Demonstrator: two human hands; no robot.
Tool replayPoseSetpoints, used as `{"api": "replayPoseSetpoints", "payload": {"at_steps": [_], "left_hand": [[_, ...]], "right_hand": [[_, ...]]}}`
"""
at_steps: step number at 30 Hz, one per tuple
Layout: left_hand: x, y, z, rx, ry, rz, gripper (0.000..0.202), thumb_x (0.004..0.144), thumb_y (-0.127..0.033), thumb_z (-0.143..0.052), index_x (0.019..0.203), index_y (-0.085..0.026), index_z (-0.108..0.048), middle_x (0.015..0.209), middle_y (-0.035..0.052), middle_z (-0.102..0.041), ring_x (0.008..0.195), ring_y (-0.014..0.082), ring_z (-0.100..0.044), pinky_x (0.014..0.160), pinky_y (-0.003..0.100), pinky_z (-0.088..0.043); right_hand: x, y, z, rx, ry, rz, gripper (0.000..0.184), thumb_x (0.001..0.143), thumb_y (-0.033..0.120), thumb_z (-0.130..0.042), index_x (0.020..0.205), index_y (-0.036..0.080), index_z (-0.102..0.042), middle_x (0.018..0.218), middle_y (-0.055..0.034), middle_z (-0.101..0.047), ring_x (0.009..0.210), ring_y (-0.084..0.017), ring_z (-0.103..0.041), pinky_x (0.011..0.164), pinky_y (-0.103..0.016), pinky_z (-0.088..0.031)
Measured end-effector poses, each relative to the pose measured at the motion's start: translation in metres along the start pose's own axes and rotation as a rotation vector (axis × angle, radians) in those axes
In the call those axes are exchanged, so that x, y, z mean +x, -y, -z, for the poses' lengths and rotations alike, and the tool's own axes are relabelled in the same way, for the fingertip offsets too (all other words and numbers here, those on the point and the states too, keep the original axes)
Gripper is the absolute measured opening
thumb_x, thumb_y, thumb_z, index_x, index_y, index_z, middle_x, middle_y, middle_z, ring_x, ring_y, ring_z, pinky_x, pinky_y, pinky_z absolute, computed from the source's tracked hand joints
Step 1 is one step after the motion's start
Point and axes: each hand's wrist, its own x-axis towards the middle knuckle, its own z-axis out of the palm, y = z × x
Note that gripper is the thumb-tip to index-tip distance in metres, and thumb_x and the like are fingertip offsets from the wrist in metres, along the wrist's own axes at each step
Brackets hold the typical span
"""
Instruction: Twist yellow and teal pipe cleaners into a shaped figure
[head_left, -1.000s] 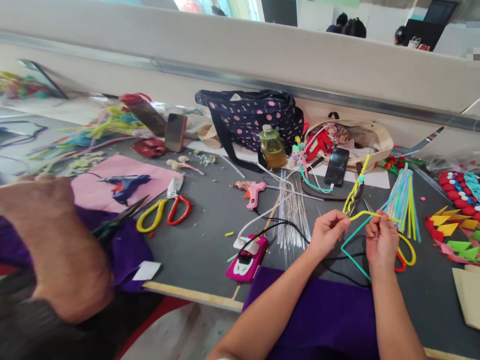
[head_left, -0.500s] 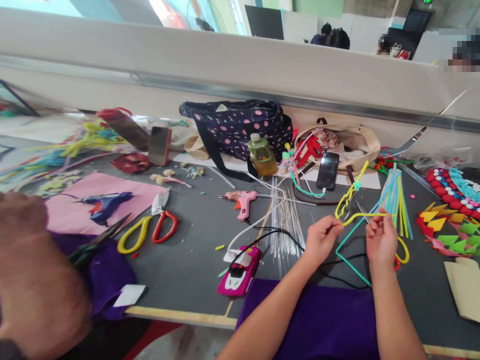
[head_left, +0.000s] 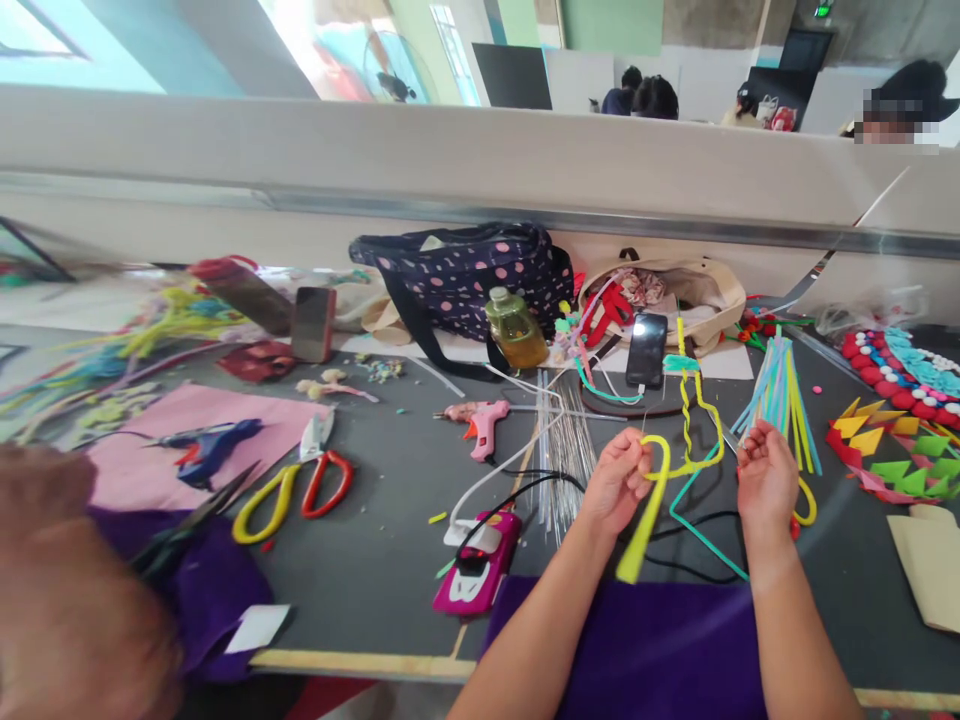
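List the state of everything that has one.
left hand: pinching yellow pipe cleaner
right hand: fingers curled, grip unclear
yellow pipe cleaner: bent, one end free
teal pipe cleaner: bent
beige bag: open
bottle: capped, part full
phone by the bag: screen dark
upright phone: screen dark
magenta power strip: plugs inserted
pink glue gun: lying flat

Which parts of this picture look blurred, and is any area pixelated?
Head view: the co-worker's arm at left is blurred; head view: the held yellow strand smears toward its lower end; head view: a patch at upper right is pixelated.
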Motion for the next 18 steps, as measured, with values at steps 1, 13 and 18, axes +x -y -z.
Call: {"api": "replayPoseSetpoints", "payload": {"at_steps": [1, 13, 18], "left_hand": [[-0.001, 0.000, 0.001, -0.044, 0.031, 0.009, 0.041, 0.063, -0.035, -0.085, 0.074, -0.017, -0.049, 0.058, -0.0077, -0.046, 0.039, -0.0003, -0.023, 0.033, 0.009, -0.027], [-0.005, 0.008, -0.004, -0.143, 0.254, 0.091, 0.035, 0.071, -0.033, -0.080, 0.067, -0.016, -0.049, 0.054, -0.0071, -0.036, 0.040, 0.0021, -0.019, 0.031, 0.010, -0.024], [0.004, 0.022, 0.002, -0.019, 0.195, 0.169, 0.036, 0.068, -0.036, -0.082, 0.071, -0.014, -0.054, 0.054, -0.0060, -0.046, 0.039, 0.0008, -0.030, 0.035, 0.012, -0.030]], "right_hand": [[0.001, -0.001, 0.001, 0.004, -0.011, -0.010, 0.026, 0.071, 0.036, -0.073, 0.087, 0.018, -0.065, 0.075, 0.0012, -0.060, 0.059, -0.008, -0.052, 0.048, -0.019, -0.040], [-0.038, -0.014, -0.027, -0.151, 0.424, -0.090, 0.021, 0.065, 0.032, -0.081, 0.076, 0.020, -0.069, 0.064, 0.0038, -0.058, 0.045, -0.005, -0.042, 0.040, -0.019, -0.031], [-0.055, -0.005, -0.026, -0.293, 0.602, 0.156, 0.007, 0.074, 0.027, -0.075, 0.080, 0.024, -0.073, 0.078, 0.0003, -0.061, 0.060, -0.011, -0.053, 0.051, -0.024, -0.042]]}}
